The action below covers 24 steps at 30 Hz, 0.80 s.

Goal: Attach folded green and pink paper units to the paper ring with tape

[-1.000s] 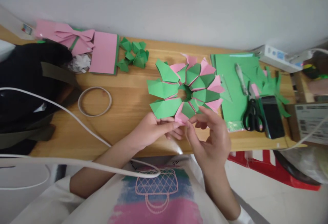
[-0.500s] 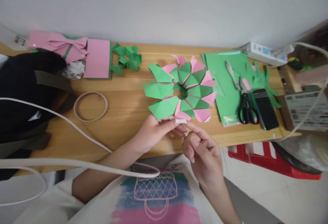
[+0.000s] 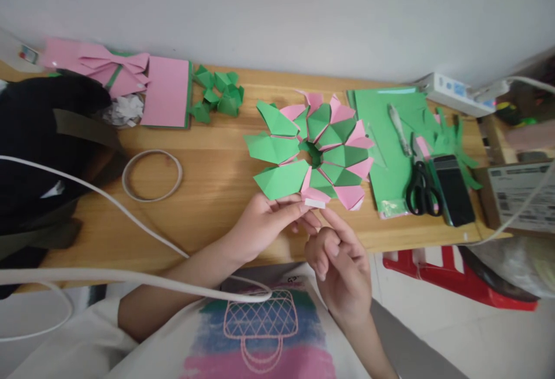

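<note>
A ring of folded green and pink paper (image 3: pixel 342 156) is held up over the wooden table. My left hand (image 3: pixel 269 223) pinches its near edge between thumb and fingers. On a pink flap there lies a small white strip (image 3: pixel 314 203), just beyond the left thumb tip. My right hand (image 3: pixel 340 254) is just right of it, palm toward me, with the index finger reaching to the strip's right end and the thumb curled against the other fingers. Whether anything small sits in that curl is hard to make out.
Green folded pieces (image 3: pixel 219 94) and pink paper (image 3: pixel 167 92) lie at the back left, a tape roll (image 3: pixel 125 179) nearer. Scissors (image 3: pixel 424 191), a phone (image 3: pixel 453 191) and green sheets (image 3: pixel 381 136) are at the right. A white cable (image 3: pixel 130 276) crosses in front.
The view has shifted slightly. The ring and white strip now appear a little farther right, and the strip is more tilted. My left hand keeps its pinch; my right hand has barely moved.
</note>
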### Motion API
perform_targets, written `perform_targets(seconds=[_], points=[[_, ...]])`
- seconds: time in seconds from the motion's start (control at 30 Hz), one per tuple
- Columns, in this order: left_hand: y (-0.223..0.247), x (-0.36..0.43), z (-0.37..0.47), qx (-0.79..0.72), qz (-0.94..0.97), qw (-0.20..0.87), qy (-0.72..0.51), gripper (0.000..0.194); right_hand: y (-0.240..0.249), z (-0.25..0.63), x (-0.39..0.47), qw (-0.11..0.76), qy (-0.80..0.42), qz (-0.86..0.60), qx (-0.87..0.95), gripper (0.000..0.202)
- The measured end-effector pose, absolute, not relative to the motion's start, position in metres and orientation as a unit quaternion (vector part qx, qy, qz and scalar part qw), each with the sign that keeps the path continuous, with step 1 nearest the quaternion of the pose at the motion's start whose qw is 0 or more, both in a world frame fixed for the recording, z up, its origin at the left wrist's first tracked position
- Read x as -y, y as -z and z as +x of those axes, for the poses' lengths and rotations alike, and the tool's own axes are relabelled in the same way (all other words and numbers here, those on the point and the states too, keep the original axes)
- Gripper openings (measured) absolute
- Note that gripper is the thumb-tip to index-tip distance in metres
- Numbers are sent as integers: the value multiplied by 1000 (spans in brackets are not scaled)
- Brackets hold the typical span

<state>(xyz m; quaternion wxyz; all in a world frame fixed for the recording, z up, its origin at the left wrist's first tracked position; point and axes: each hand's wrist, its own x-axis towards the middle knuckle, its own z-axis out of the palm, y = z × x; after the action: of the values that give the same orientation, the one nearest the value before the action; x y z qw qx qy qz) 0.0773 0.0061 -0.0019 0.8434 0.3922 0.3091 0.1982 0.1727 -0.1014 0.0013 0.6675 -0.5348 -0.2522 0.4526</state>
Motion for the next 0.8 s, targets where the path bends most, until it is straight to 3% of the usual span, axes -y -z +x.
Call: perform_targets(seconds=[0.8], points=[[-2,-8,78,-306,411,834,-205,18,-4,173,108,661,-459,-545,235,35]])
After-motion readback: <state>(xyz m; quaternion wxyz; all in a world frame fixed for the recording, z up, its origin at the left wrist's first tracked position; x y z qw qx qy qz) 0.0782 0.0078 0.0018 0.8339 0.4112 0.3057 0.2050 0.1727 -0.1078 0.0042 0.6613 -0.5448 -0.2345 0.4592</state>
